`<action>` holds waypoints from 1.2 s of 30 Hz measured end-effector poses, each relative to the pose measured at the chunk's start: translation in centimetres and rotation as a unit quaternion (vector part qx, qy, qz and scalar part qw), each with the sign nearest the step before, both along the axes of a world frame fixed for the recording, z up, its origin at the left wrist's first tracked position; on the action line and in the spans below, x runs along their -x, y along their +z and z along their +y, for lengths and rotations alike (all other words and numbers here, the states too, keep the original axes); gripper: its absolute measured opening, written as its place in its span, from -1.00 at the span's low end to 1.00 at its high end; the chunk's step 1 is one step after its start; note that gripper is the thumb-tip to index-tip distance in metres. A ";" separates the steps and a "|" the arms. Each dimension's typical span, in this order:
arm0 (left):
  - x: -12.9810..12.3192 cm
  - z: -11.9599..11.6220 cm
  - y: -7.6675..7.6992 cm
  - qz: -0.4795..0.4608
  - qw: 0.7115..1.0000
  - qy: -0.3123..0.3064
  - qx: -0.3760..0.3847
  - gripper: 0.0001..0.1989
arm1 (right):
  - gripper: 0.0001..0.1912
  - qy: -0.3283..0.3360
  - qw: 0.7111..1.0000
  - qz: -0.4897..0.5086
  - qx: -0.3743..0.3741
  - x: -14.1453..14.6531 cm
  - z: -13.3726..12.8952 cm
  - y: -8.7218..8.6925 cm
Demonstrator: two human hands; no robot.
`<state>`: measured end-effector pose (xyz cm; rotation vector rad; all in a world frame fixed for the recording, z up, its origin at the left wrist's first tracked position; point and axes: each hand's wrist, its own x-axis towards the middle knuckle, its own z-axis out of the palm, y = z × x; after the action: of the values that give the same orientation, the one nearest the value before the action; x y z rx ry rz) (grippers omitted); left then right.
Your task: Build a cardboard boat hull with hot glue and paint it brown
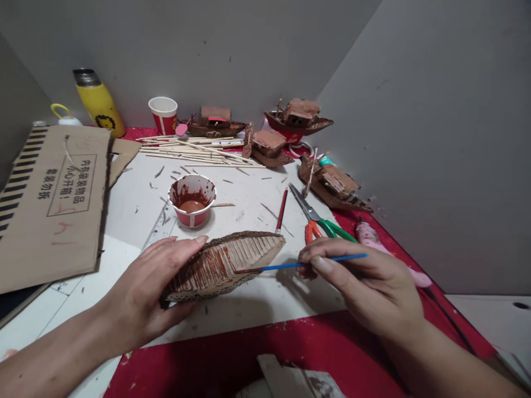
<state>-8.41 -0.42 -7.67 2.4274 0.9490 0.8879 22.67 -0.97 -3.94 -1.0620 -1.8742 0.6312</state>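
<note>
My left hand (pixel 160 287) is closed around the left end of a small cardboard boat hull (pixel 249 251), with the thumb along its upper edge. The hull's ribbed face is coated in reddish-brown paint on the left half; bare cardboard shows toward the pointed right end. Between thumb and fingers my right hand (pixel 365 282) pinches a thin blue paintbrush (pixel 286 266). Its brown-stained tip touches or nearly touches the hull's lower edge. Just behind the hull stands a red-and-white paper cup (pixel 193 213) with brown paint inside and smeared on its wall.
Several brown model boats (pixel 336 182) stand at the back and right. Scissors (pixel 315 213) and a dark red stick (pixel 282 210) lie behind the hull. Wooden sticks (pixel 199 149), a second cup (pixel 163 116), a yellow bottle (pixel 99 102), cardboard (pixel 62 204) and a pink glue gun (pixel 373 237) surround the work.
</note>
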 end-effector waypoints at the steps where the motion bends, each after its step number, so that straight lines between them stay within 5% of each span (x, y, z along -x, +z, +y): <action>1: 0.0 0.0 0.0 0.002 1.000 0.001 0.000 -0.30 | -0.87 -0.001 1.000 0.004 -0.002 0.0 -0.1 0.1; 8: -0.1 -0.2 -0.2 -0.003 1.000 -0.004 -0.003 -0.35 | -0.76 0.005 1.000 0.018 -0.004 0.1 0.1 -1.0; 15: -0.1 -0.2 -0.3 -0.007 1.000 -0.006 0.005 -0.33 | -0.82 0.047 0.999 -0.014 0.011 -0.2 -0.1 0.0; 27: -0.2 -0.4 -0.1 0.019 1.000 -0.021 -0.010 -0.32 | -0.83 -0.045 0.998 0.037 -0.012 -0.1 0.3 -1.1; 36: -0.2 -0.4 -0.3 0.015 1.000 -0.020 -0.009 -0.32 | -0.82 -0.003 1.000 0.002 -0.018 -0.8 -0.5 -0.5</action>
<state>-8.26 -0.81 -7.99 2.4714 0.9047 0.8518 23.49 -1.45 -4.49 -1.0416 -1.8714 0.5932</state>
